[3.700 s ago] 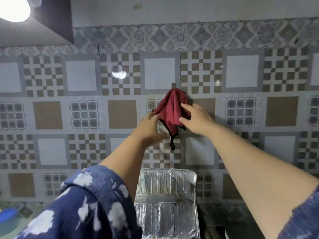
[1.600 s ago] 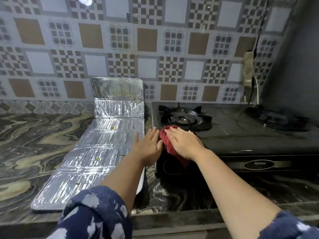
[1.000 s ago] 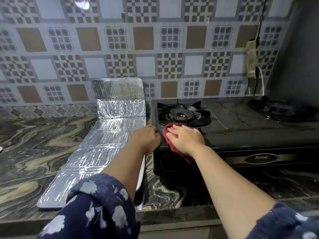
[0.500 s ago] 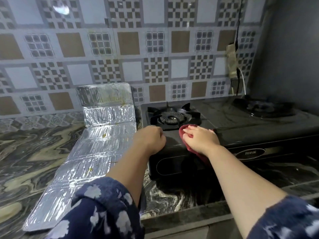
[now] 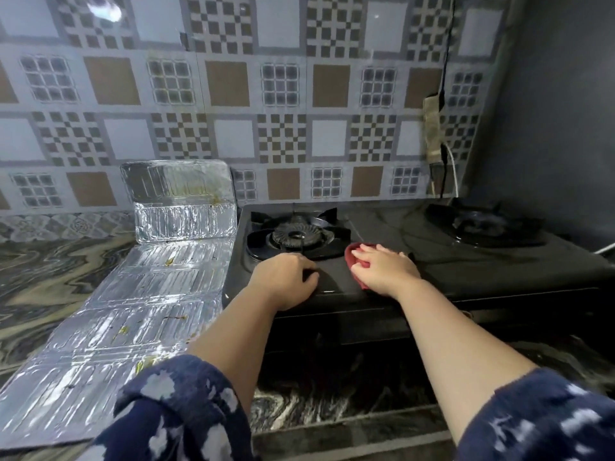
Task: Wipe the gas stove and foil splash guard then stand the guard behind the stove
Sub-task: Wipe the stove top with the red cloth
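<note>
Right hand (image 5: 384, 269) (flat) on red cloth (image 5: 353, 256), stovetop (image 5: 466, 264)

Layout around the gas stove (image 5: 466, 277)

The foil splash guard (image 5: 133, 311) is lying flat just left of it; both hands, left hand (image 5: 286, 281) and right hand (image 5: 382, 267), are resting on its front edge, a cloth (image 5: 352, 256) under the right.

gas stove (image 5: 466, 271) top is glossy black, smooth; its burner (image 5: 301, 235) dull dark metal. foil splash guard (image 5: 139, 294) is shiny embossed metal foil, crinkled, stained. red cloth (image 5: 354, 257) is soft matt fabric. countertop (image 5: 50, 277) is polished veined stone. wall tiles (image 5: 283, 94) are glossy.
</note>
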Motion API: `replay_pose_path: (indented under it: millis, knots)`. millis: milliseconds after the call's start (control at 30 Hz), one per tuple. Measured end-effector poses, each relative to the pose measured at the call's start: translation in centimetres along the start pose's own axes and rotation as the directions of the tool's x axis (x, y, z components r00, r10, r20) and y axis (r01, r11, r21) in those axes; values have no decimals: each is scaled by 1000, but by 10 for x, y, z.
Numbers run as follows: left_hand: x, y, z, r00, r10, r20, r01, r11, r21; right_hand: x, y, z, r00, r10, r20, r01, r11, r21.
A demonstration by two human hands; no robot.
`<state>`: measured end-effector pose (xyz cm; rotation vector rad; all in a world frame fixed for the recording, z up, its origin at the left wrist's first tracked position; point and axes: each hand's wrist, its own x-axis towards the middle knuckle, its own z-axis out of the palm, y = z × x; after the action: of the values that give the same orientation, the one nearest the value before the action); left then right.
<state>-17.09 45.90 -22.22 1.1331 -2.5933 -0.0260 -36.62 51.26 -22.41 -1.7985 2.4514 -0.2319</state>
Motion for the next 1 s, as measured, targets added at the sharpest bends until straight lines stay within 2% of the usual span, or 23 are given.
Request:
replay_pose_path:
  millis: [100, 167, 300, 400, 467, 567, 633, 733, 900, 1000]
  knots:
    - [2, 8, 4, 996, -70, -57, 72, 996, 43, -2, 13, 1, 992, -126, 4, 126, 992, 31]
    - [3, 16, 7, 989, -124, -78, 128, 991, 46, -4, 43, -4, 990, -138, 9, 137, 988, 75]
    - [2, 28, 15, 970, -205, -131, 208, 978, 9, 3, 112, -19, 1000, 4, 18, -5, 999, 32]
    - [3, 36, 16, 953, -261, -155, 265, 964, 7, 20, 115, -24, 997, 70, 33, -69, 997, -20]
    - [7, 45, 14, 940, -301, -161, 307, 952, 9, 27, 92, -22, 999, 8, 35, -7, 1000, -26]
    - [17, 69, 14, 940, -298, -165, 300, 954, -9, 26, 59, -11, 986, -167, 20, 167, 986, 8]
    - [29, 90, 15, 953, -265, -145, 262, 964, -41, 21, 60, -9, 976, -217, 8, 216, 975, 49]
    - [51, 122, 20, 976, -212, -58, 209, 976, -59, 10, 94, -11, 980, -198, -23, 199, 977, 80]
    - [85, 161, 40, 979, -168, 119, 174, 984, -45, -9, 176, -26, 995, -47, -90, 57, 992, 111]
    - [98, 175, 48, 969, -177, 171, 182, 983, -17, -19, 220, -36, 988, 54, -144, -33, 989, 145]
